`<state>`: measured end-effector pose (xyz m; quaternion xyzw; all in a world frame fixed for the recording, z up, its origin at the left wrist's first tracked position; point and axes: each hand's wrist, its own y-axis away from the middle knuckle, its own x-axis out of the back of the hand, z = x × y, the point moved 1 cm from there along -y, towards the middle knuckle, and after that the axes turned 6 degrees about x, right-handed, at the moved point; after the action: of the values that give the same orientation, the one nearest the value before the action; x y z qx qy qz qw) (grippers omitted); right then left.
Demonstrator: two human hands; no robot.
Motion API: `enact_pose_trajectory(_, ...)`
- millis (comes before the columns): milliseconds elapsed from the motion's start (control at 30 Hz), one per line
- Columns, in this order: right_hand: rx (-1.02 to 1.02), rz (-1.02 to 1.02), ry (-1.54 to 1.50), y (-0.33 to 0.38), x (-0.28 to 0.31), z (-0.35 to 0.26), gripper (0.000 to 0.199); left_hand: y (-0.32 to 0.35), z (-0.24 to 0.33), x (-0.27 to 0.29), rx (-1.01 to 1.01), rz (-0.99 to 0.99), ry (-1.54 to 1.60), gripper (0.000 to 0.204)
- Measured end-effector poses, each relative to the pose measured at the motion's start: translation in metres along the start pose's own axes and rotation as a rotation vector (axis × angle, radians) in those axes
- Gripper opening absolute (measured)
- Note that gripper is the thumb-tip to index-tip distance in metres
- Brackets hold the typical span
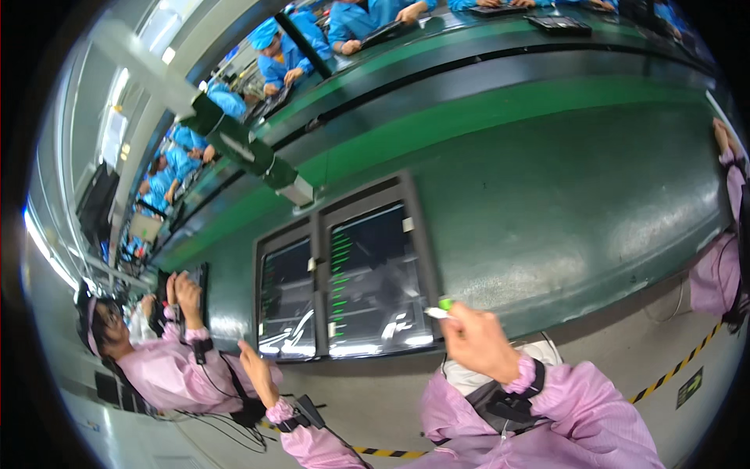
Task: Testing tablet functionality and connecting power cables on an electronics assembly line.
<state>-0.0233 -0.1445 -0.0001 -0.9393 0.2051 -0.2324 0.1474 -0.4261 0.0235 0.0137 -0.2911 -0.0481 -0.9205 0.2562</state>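
A dark tray (pixel 321 273) with two side-by-side compartments lies at the near edge of the green bench. Each compartment holds a glossy black flat panel: a narrower-looking left panel (pixel 287 301) and a right panel (pixel 375 281). Small pale tabs show at the panels' edges. My right hand (pixel 480 341) is closed on a small green-and-white piece (pixel 445 304) beside the tray's right near corner; its exact kind is not clear. Off the tray's left near corner, my left hand (pixel 258 374) is raised with fingers stretched upward, and nothing shows in it.
A green post (pixel 242 148) rises from the bench behind the tray. At left a person in pink (pixel 183 375) handles a dark item; another person's hands (pixel 726 139) rest at the far right. People in blue (pixel 367 19) work across the green bench (pixel 578 195).
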Motion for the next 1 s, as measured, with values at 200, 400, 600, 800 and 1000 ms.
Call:
enact_pose_trajectory(200,-0.004,-0.255,-0.546,-0.015,-0.060,-0.027,0.018,0.038,0.066,0.004,-0.338,0.446,0.195,0.040)
enact_pose_trajectory(400,-0.105,-0.037,-0.520,-0.010,-0.028,0.001,0.020,0.167,0.187,-0.048,-0.707,-0.273,0.699,0.032)
enact_pose_trajectory(600,-0.220,-0.043,-0.319,-0.025,0.052,0.027,0.013,0.276,0.280,-0.060,-1.145,-1.009,1.251,0.029)
enact_pose_trajectory(800,-0.143,-0.251,0.028,-0.046,0.087,0.041,0.014,0.335,0.322,-0.048,-0.622,-1.006,1.223,0.013)
enact_pose_trajectory(1000,0.204,-0.346,0.313,-0.080,0.061,0.060,0.012,0.345,0.349,-0.018,-0.427,-0.835,0.473,0.019)
